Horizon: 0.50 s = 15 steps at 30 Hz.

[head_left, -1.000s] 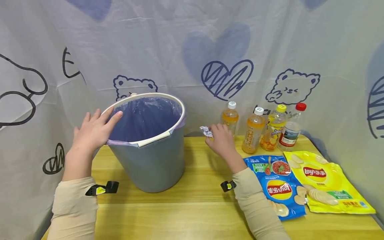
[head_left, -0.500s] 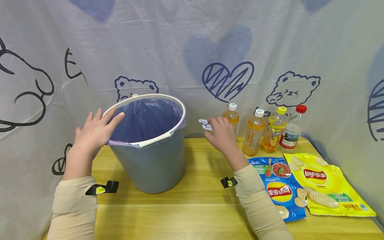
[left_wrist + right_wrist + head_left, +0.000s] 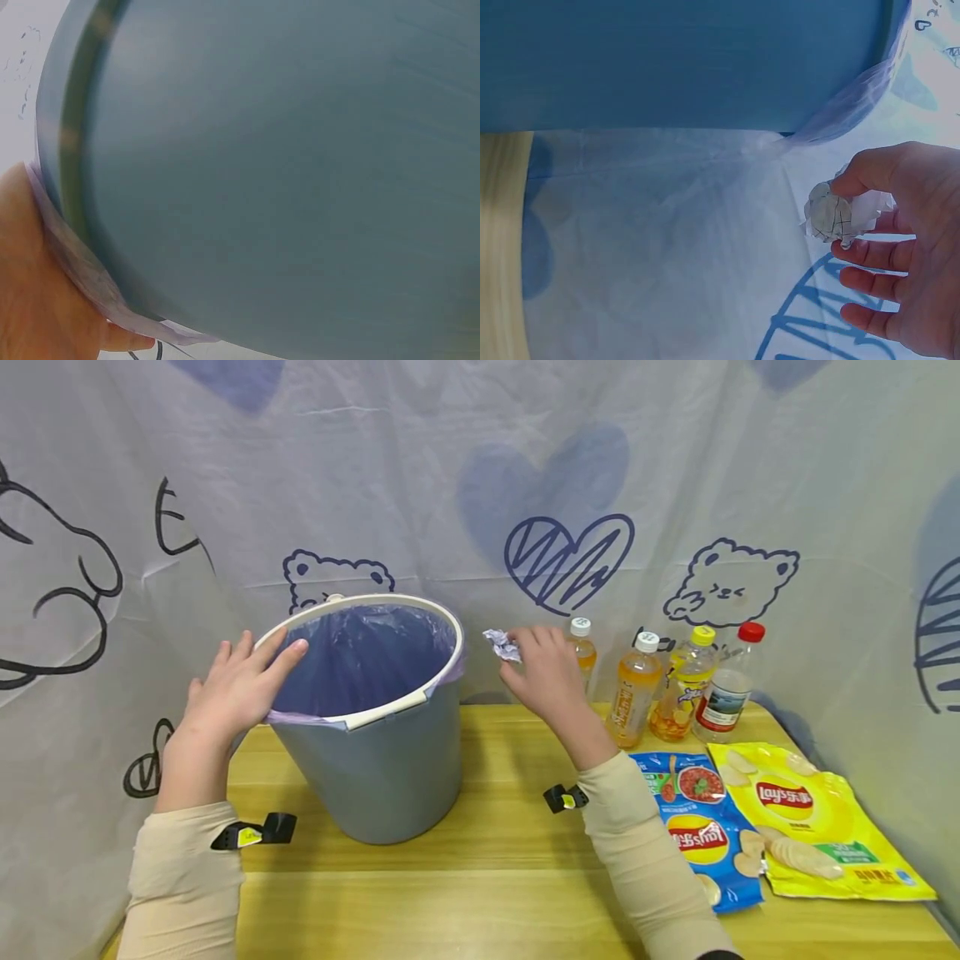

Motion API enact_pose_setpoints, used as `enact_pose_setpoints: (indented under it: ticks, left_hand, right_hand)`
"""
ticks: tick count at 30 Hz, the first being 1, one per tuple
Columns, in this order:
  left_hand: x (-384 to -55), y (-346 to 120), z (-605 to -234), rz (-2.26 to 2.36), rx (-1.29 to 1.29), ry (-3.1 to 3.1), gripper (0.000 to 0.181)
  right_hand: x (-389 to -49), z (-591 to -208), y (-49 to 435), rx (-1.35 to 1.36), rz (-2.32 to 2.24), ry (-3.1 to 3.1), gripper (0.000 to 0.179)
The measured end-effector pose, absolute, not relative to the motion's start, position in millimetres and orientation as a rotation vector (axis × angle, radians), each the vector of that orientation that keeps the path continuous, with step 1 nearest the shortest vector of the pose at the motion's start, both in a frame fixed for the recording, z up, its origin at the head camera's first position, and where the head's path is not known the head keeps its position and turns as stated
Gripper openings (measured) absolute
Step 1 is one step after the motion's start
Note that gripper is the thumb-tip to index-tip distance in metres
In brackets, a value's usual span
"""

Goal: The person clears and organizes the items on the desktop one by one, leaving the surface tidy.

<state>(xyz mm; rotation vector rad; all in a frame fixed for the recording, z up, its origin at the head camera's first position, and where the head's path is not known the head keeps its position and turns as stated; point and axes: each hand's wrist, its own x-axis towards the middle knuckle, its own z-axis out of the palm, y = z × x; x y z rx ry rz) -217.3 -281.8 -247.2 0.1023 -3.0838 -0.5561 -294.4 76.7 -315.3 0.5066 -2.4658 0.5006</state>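
Note:
A grey-blue trash bin (image 3: 382, 785) with a pale rim and a purple liner bag (image 3: 360, 652) stands left of centre on the wooden table. My left hand (image 3: 238, 685) rests on the bin's left rim with its fingers spread; in the left wrist view the bin's wall fills most of the picture. To the right of the bin, above the table, my right hand (image 3: 547, 672) pinches a crumpled paper ball (image 3: 831, 212) between thumb and fingers. That ball is apart from the bin's rim.
Behind the right hand stand several drink bottles (image 3: 633, 693), one partly hidden by the hand. A blue chip bag (image 3: 701, 827) and a yellow chip bag (image 3: 810, 818) lie on the table (image 3: 420, 902) at the right. A printed curtain (image 3: 450, 510) hangs behind.
My right hand has lifted the paper ball up from near the table and shifted it slightly left, closer to the bin. The left hand has stayed at the rim.

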Motion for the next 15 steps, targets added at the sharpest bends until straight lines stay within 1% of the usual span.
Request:
enact_pose_setpoints:
  ticks: [15]
  left_hand:
    - [-217.0, -280.8, -248.8, -0.576, 0.102, -3.066, 0.084]
  right_hand:
    - [-287.7, -281.5, 60.8, 0.585, 0.418, -2.312, 0.034]
